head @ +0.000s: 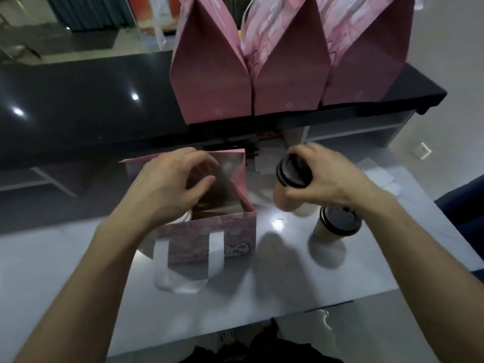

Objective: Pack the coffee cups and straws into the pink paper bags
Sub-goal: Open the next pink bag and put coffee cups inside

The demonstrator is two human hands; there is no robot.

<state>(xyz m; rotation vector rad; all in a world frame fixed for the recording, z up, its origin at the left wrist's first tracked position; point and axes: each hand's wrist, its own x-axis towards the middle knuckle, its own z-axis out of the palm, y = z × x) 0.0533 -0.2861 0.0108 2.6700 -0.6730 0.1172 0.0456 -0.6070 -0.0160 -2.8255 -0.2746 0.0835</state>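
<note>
An open pink paper bag (227,231) with white handles stands on the white table (65,271). My left hand (167,184) hovers over its mouth, fingers curled and apart, holding nothing I can see. Its inside is dark; a pale rim shows at the near left corner. To the right of the bag, my right hand (327,176) grips a white coffee cup with a black lid (293,171), lifted and tilted toward the bag. A second lidded cup (332,229) stands upright on the table under my right wrist. No straws are clearly visible.
Three closed pink bags (209,74) (290,77) (366,61) stand in a row on the black counter (78,113) behind the table. Blurred white paper items (377,174) lie at the right, by the table's far edge. The table's near edge runs close below the bag.
</note>
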